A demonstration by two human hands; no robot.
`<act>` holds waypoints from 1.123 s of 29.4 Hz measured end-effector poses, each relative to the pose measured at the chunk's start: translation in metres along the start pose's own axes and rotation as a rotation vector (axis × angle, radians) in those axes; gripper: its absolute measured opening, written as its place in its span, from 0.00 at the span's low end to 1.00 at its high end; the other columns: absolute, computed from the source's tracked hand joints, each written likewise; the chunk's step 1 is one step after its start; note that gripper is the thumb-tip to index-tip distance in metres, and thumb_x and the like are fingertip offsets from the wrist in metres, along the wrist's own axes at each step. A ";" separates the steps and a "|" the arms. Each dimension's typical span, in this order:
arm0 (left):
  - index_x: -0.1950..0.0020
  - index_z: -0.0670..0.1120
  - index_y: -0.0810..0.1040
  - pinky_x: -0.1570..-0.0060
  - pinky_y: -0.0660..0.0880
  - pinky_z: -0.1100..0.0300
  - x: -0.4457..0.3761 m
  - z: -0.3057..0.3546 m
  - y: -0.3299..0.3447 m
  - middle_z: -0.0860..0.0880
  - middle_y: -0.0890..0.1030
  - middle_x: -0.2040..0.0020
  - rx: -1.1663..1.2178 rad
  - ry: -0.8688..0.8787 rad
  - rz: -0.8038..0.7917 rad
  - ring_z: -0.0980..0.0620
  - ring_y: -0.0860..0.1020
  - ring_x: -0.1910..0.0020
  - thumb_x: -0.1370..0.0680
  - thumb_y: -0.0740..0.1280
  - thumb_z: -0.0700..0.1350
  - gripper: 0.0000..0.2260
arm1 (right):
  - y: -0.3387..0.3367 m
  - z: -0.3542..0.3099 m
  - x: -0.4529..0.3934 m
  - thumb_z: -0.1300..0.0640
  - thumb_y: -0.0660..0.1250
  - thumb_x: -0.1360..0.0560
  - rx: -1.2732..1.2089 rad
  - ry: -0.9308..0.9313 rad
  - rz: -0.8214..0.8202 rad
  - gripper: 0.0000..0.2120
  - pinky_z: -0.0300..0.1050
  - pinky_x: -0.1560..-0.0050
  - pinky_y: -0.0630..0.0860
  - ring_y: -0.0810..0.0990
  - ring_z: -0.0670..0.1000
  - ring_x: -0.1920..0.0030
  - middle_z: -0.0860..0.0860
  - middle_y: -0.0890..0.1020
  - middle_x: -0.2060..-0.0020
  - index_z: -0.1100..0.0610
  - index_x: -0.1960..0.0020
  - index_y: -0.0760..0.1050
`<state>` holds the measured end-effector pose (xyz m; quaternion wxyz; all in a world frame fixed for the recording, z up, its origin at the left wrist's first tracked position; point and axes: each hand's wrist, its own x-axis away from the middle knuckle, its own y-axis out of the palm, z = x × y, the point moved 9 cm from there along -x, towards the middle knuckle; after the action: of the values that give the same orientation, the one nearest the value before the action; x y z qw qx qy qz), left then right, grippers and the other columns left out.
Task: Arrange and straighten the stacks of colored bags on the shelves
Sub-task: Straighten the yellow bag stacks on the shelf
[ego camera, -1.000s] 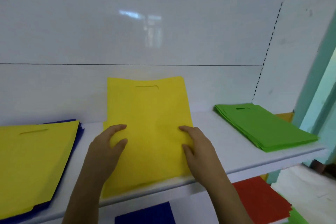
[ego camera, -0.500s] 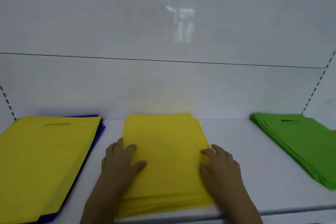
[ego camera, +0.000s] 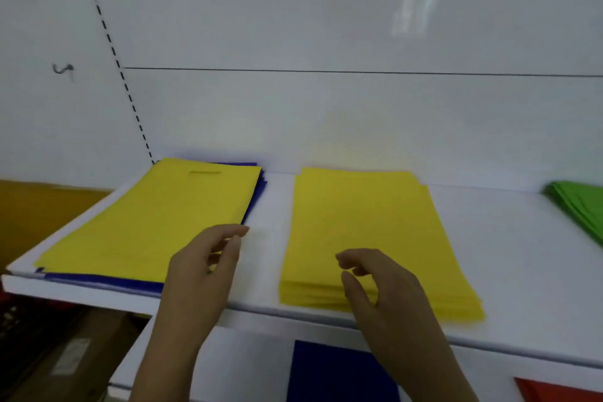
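On the white shelf (ego camera: pixel 270 271), I am judging the middle yellow stack (ego camera: pixel 365 232) squared, and my left hand (ego camera: pixel 202 274) and right hand (ego camera: pixel 385 290), both loosely curled and grasping nothing, are hovering before the left yellow-on-blue stack (ego camera: pixel 156 222), which next needs its offset edges aligned.

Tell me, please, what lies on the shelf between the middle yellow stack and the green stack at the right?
Nothing: the head view shows only bare white shelf between the middle yellow stack and the green stack.

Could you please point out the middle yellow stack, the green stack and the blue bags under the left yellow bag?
middle yellow stack (ego camera: pixel 365 225): head view, centre of its top bag.
green stack (ego camera: pixel 584 206): head view, top surface near the frame's right edge.
blue bags (ego camera: pixel 107 281): head view, front edge showing below the yellow bag.
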<state>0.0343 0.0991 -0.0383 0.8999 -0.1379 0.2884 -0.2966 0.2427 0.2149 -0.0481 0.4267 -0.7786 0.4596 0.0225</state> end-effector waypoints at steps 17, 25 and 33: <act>0.43 0.56 0.77 0.53 0.67 0.69 -0.101 -0.124 -0.162 0.58 0.79 0.45 -0.146 0.011 -0.035 0.59 0.75 0.48 0.21 0.62 0.47 0.09 | 0.170 -0.073 -0.077 0.41 0.59 0.23 0.161 0.316 -0.122 0.21 0.44 0.46 0.73 0.75 0.47 0.44 0.45 0.76 0.42 0.47 0.33 0.64; 0.24 0.50 0.55 0.27 0.48 0.55 -0.117 -0.184 -0.145 0.50 0.54 0.23 -0.665 -0.167 -0.587 0.51 0.52 0.24 0.17 0.49 0.53 0.21 | 0.182 -0.075 -0.088 0.44 0.65 0.26 0.255 0.463 -0.045 0.21 0.45 0.47 0.74 0.75 0.46 0.47 0.45 0.74 0.44 0.46 0.35 0.68; 0.24 0.51 0.56 0.27 0.49 0.56 -0.119 -0.189 -0.123 0.51 0.55 0.23 -0.465 -0.070 -0.665 0.52 0.51 0.24 0.18 0.52 0.55 0.23 | 0.167 -0.076 -0.082 0.51 0.71 0.28 0.059 0.489 -0.032 0.09 0.37 0.54 0.70 0.75 0.41 0.52 0.44 0.79 0.49 0.44 0.49 0.77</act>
<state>-0.2138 0.0613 -0.0852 0.7091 -0.4335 0.2566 -0.4935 0.0453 0.1847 -0.0728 0.3257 -0.7553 0.5372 -0.1868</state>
